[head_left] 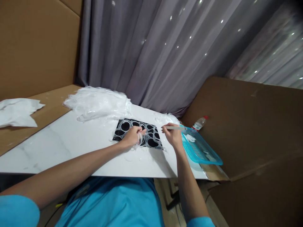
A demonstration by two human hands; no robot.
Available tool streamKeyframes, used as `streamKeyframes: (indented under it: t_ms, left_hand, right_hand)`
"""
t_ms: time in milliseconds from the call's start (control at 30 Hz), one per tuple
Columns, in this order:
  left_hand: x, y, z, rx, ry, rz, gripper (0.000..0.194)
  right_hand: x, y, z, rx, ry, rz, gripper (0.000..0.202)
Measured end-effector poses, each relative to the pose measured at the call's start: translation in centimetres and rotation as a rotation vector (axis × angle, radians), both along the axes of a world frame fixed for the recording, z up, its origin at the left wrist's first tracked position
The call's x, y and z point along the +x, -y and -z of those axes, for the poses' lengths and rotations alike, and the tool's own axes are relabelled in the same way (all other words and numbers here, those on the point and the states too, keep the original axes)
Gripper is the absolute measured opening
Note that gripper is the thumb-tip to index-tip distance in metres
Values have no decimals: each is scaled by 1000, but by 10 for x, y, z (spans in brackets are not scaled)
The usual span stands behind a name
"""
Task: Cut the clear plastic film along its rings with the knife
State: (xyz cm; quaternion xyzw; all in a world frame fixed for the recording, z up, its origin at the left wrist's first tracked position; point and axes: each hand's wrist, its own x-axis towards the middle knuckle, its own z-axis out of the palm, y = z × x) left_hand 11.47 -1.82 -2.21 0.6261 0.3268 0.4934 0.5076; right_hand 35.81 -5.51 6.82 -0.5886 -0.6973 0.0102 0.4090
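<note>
A black sheet [153,143] covered with whitish rings lies on the white marbled table [52,151]. Over its middle, my left hand [133,136] is closed on a few thin, translucent white rings [140,138], which hang from the fingers. My right hand [173,136] is just right of the sheet, closed around a thin, pale stick [175,128] that points right. Small white scraps lie along the sheet's near edge.
A big heap of translucent white rings [101,102] stands at the back left, a smaller one [167,119] behind the sheet. A blue tray [201,157], a bottle [199,123] and cardboard walls are at right; white paper [19,112] lies far left.
</note>
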Motion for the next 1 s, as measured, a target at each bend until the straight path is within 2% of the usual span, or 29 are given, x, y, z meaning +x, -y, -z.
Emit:
streamKeyframes:
  t_ms: [100, 200, 300, 467, 567, 767, 1000]
  left_hand:
    - [-4, 2, -7, 74, -13, -2, 39]
    - [-7, 2, -11, 127, 1, -29, 34]
    - [-8, 2, -12, 150, 20, -37, 39]
    - [-5, 6, -15, 152, 55, 14, 19]
    - [-5, 9, -16, 107, 83, 76, 20]
    - [-8, 4, -15, -14, 118, 263, 29]
    - [-10, 3, -16, -34, 121, 384, 34]
  right_hand:
    - [-38, 8, -8, -88, -62, -209, 23]
    - [-58, 17, -17, -151, -84, -372, 26]
    - [-63, 28, -22, -193, -92, -460, 25]
    - [-62, 45, -20, -297, -50, -572, 26]
    - [-59, 49, -14, -317, -112, -580, 26]
    - [-50, 35, 2, -272, -206, -433, 26]
    - [-51, 31, 3, -234, -220, -446, 27]
